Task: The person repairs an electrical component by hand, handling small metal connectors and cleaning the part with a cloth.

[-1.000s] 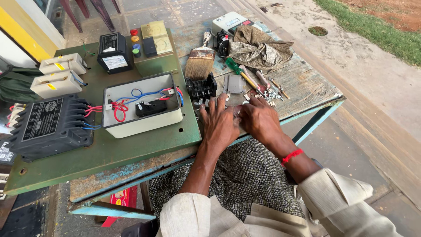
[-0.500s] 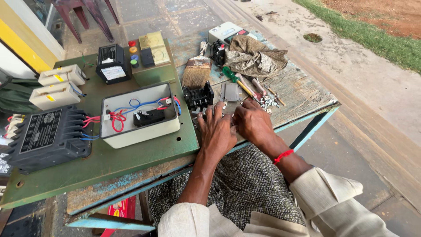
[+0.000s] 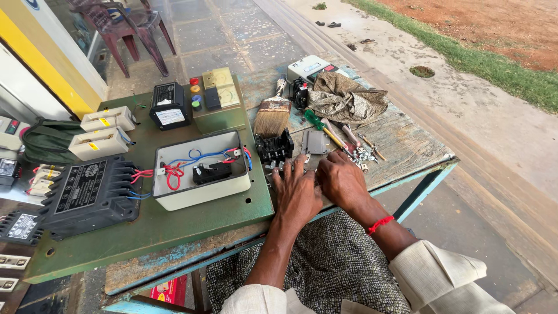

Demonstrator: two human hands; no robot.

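Starting far to the left of my fingers, a black ribbed unit sat on the green table, with a white open box of red and blue wires nearer in. My left hand lay flat beside my right hand, both sets of fingers bent over small metal parts; whether they pinched anything I could not tell. Just beyond my fingertips stood a black terminal block. A green-handled screwdriver lay beyond my right fingers.

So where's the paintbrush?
In the head view, the paintbrush lies on the far middle of the table, between the green box and the crumpled cloth.
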